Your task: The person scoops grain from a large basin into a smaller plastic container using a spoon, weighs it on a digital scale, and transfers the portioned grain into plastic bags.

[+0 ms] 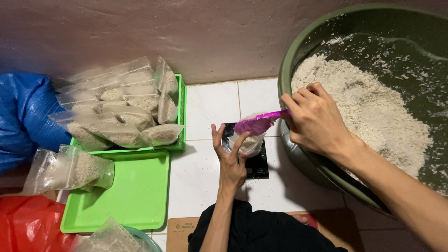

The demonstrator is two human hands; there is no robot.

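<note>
I see my left hand [231,156] holding open a small clear bag [247,143] on the black scale [258,164]. My right hand [316,119] grips a purple scoop [258,123] directly over that bag. The green tub [298,154] of rice sits just right of the scale; the green tray [135,196] lies left.

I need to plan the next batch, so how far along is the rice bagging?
Done: a pile of filled bags on the far green tray. In hand: the left hand holds a bag open on the black scale while the right hand tips in a pink scoop. Left: much rice in the green tub.
</note>
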